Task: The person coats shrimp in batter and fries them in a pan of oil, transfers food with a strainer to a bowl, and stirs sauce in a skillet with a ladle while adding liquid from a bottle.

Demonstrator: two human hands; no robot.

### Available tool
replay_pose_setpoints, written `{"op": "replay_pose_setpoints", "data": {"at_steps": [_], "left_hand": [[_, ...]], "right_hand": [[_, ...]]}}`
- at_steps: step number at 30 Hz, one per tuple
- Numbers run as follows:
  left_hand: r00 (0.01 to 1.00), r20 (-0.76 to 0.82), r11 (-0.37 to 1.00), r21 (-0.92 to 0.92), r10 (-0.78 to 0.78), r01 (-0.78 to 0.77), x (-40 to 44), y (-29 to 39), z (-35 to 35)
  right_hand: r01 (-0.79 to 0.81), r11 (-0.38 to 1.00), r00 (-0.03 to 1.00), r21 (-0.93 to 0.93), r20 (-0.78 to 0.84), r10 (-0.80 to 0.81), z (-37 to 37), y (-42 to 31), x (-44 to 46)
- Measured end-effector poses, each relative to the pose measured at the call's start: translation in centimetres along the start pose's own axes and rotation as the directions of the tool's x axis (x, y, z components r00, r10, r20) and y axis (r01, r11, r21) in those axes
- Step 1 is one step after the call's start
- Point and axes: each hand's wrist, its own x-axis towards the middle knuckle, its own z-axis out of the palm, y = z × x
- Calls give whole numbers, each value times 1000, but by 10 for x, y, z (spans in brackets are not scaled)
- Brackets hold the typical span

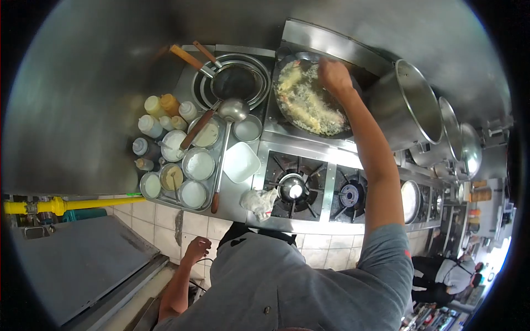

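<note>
My right hand (pixel 333 75) is closed over the back right of a wide pan (pixel 284 113) on the stove. Whatever its fingers may hold is hidden from above. In the pan, long battered pieces (pixel 316 110) and loose bits of batter fry in bubbling oil. My left hand (pixel 197 249) hangs low by my side, above the tiled floor. Its fingers are loosely bent and apart, with nothing in them. Left of the pan, a ladle (pixel 234 110) with a wooden handle lies across the containers.
Several squeeze bottles (pixel 150 126) and tubs (pixel 199 165) crowd the left counter. Strainers (pixel 237 83) rest in metal bowls behind them. A crumpled cloth (pixel 259 203) lies by the front burner (pixel 295 190). Tall pots (pixel 417 102) stand right. Another person (pixel 450 274) is far right.
</note>
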Motion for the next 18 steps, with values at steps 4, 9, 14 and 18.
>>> {"op": "replay_pose_setpoints", "data": {"at_steps": [4,9,14,18], "left_hand": [[999,-47,999,-41,-23,21,-15,-3,0],[998,-49,999,14,-42,43,-11,-29,-9],[997,-53,999,-13,-50,50,-10,-22,-12],[1000,29,1000,18,9,-9,1,-16,-22]], "right_hand": [[122,992,992,2,43,-122,28,-10,28],[23,1000,991,19,131,-25,39,4,26],[-35,997,982,-65,181,46,25,19,16],[-16,981,989,-196,142,44,27,34,5]]}}
